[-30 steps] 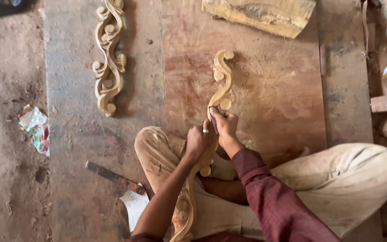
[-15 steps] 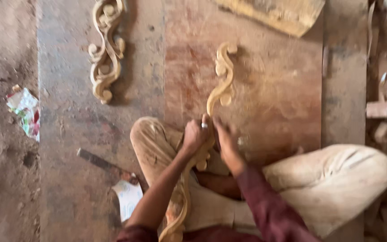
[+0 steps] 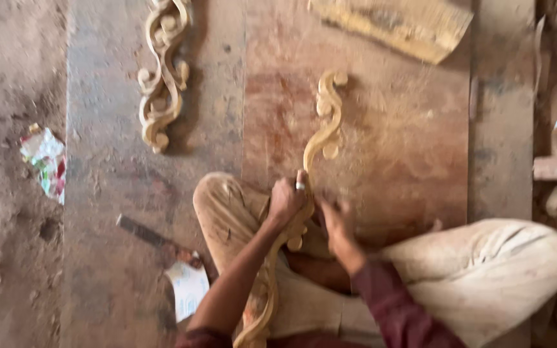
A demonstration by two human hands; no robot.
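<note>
A long pale carved wooden scroll (image 3: 325,132) lies over my lap and runs up onto the wooden board (image 3: 394,161). My left hand (image 3: 286,201) grips the carving near its middle, with a ring showing on one finger. My right hand (image 3: 336,225) sits just right of it against the carving's edge; the blur hides whether it holds a small tool. I sit cross-legged in beige trousers (image 3: 485,270) and a maroon sleeve.
A second carved scroll (image 3: 162,77) lies on the grey floor at upper left. A rough wood block (image 3: 394,26) sits at the top. A flat metal tool (image 3: 146,233) and white paper (image 3: 188,287) lie by my left knee; a crumpled wrapper (image 3: 45,161) lies far left.
The view has shifted and blurred. My right hand has slid down and away from my left hand along the carving.
</note>
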